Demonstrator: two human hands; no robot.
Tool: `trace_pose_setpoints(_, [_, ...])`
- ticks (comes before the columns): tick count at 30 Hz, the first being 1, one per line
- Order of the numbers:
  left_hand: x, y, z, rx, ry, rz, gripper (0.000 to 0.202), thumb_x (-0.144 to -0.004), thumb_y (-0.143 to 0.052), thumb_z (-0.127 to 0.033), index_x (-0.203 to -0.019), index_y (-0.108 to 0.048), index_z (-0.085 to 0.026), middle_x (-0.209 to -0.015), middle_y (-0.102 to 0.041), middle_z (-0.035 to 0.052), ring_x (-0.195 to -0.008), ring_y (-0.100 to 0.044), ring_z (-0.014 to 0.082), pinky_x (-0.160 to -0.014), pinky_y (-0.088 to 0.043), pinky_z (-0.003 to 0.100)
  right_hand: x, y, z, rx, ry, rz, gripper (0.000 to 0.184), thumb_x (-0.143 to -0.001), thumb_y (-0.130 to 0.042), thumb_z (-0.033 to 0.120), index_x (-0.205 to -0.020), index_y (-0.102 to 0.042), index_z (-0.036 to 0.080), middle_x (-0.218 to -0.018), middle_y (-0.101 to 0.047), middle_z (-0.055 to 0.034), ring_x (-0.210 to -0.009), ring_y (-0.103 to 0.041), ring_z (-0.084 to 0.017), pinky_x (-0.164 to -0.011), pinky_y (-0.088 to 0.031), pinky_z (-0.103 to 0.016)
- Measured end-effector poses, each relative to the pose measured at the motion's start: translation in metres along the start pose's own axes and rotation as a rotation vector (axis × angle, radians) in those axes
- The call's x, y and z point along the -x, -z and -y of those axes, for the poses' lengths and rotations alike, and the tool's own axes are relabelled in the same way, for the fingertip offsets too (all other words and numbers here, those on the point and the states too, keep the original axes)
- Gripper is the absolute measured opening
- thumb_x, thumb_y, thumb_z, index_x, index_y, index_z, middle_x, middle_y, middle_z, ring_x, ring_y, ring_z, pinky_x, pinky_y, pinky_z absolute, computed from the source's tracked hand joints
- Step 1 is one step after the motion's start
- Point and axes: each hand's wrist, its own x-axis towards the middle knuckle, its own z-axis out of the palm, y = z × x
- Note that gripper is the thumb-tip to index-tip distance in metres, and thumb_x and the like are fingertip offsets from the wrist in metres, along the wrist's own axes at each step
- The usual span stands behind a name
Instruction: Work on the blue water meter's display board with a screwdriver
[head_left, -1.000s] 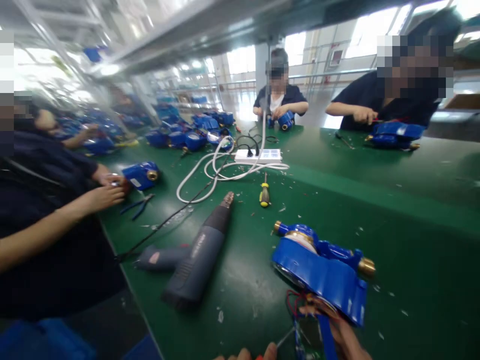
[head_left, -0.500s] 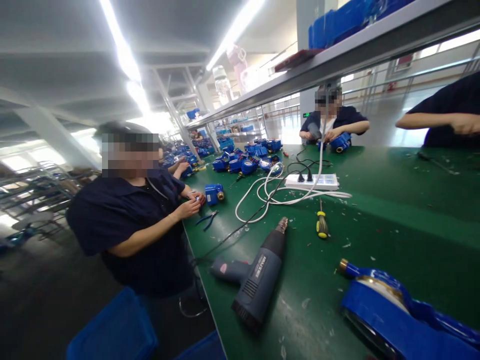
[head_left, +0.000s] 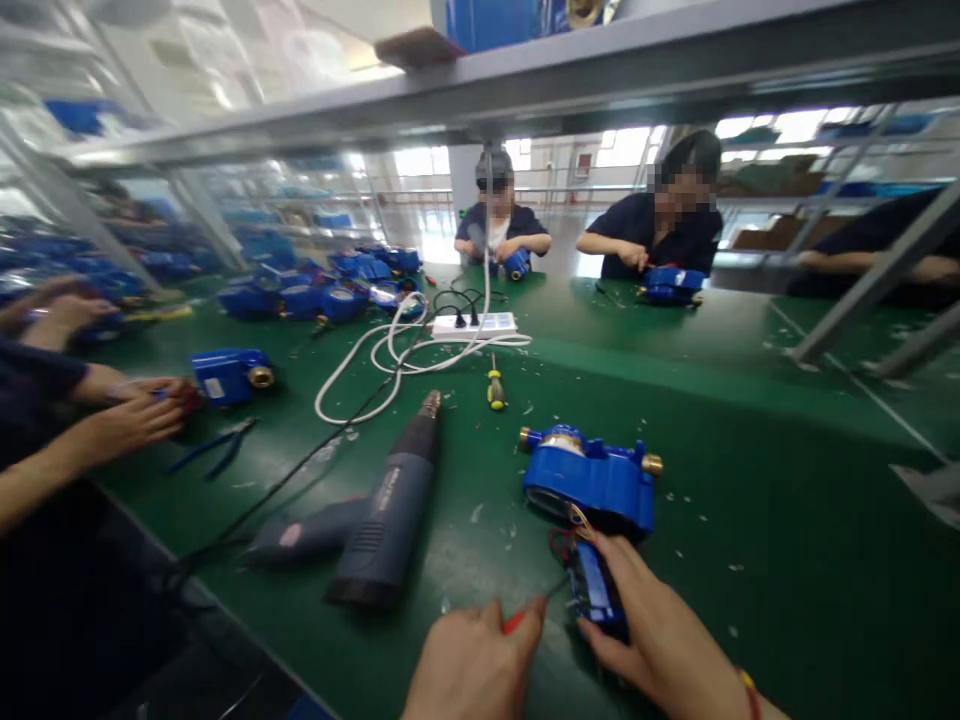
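My right hand (head_left: pixel 660 640) is closed around a small blue module (head_left: pixel 594 590), thumb on top and the other fingers below, and red wires (head_left: pixel 562 545) go from it to the blue water meter (head_left: pixel 589 482), which lies on the green table (head_left: pixel 787 520) at 12 o'clock of my hands, just beyond the module. My left hand (head_left: pixel 469 665) is pinched shut on a thin tool with a red handle (head_left: pixel 514 621); its tip points to the module at 3 o'clock. I think the good way is to keep the module still in my right hand and bring the tip slowly, so I do not pull or cut the wires, which are short. At 10 o'clock lies a heat gun (head_left: pixel 390 515), near my left hand, with its black cord (head_left: pixel 300 468) running away to the left; I should not push it. At 12 o'clock, farther, are a yellow screwdriver (head_left: pixel 495 388) and a white power strip (head_left: pixel 474 324). At 9 o'clock another person's hands (head_left: pixel 135 415) work beside blue pliers (head_left: pixel 217 447).
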Motion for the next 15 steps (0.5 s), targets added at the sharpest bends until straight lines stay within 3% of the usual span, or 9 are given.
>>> trace_pose_setpoints(4, [0.003, 0.005, 0.006, 0.069, -0.042, 0.004, 0.053, -0.075, -0.039, -0.012, -0.127, -0.040, -0.023, -0.080, -0.065, 0.0115, -0.064, -0.064, 0.0302, -0.052, -0.051, 0.046, -0.014, 0.010, -0.001, -0.140, -0.046, 0.121, 0.064, -0.060, -0.073, 0.024, -0.114, -0.042, 0.011, -0.114, -0.054, -0.0184, -0.105, -0.055, -0.029, -0.088, -0.050, -0.040])
trace_pose_setpoints(9, [-0.002, 0.005, 0.020, 0.128, -0.065, 0.017, 0.057, -0.072, -0.037, -0.011, -0.127, -0.039, -0.027, -0.081, -0.064, 0.0097, -0.065, -0.064, 0.0292, -0.055, -0.051, 0.047, -0.016, 0.009, -0.009, -0.167, -0.015, 0.142, 0.076, -0.049, -0.083, 0.033, -0.110, -0.043, 0.012, -0.105, -0.060, -0.0178, -0.096, -0.060, -0.031, -0.078, -0.055, -0.040])
trace_pose_setpoints(15, [-0.009, 0.016, 0.028, 0.138, -0.113, 0.167, 0.066, -0.069, -0.037, -0.005, -0.131, -0.032, -0.028, -0.087, -0.063, 0.0103, -0.067, -0.063, 0.0250, -0.059, -0.052, 0.043, -0.012, 0.004, -0.017, -0.121, 0.029, 0.114, 0.079, -0.056, -0.080, 0.036, -0.117, -0.038, 0.010, -0.111, -0.057, -0.0203, -0.102, -0.057, -0.030, -0.082, -0.053, -0.039])
